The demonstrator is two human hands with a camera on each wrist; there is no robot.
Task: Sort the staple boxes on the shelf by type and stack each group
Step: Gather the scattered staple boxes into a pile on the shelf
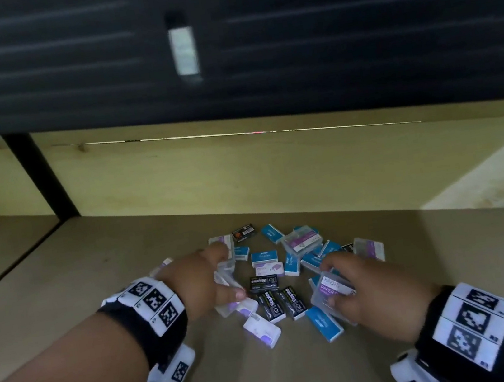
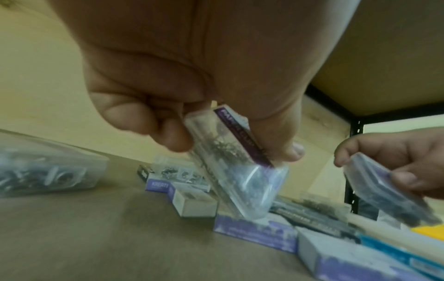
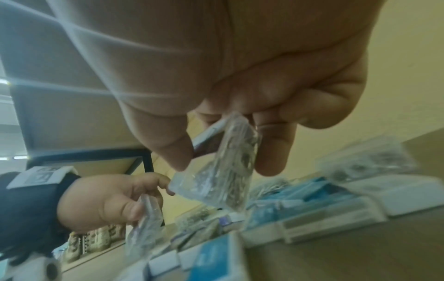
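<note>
Small boxes lie in a loose heap on the wooden shelf (image 1: 78,282): black Staples boxes (image 1: 272,305), blue ones (image 1: 264,257), white-and-purple ones (image 1: 261,330) and clear plastic ones (image 1: 302,240). My left hand (image 1: 220,270) pinches a clear box with a purple label (image 2: 235,167), tilted just above the heap's left side. My right hand (image 1: 329,282) grips a second clear box with a purple label (image 1: 337,287) over the heap's right side. In the right wrist view that box (image 3: 223,171) hangs between thumb and fingers, with my left hand (image 3: 108,199) behind it.
A wooden back board (image 1: 240,166) closes the shelf and a black upright post (image 1: 42,176) stands at the back left. Another clear box (image 1: 369,248) lies at the heap's right edge. Bare shelf surface stretches left of the heap and in front of it.
</note>
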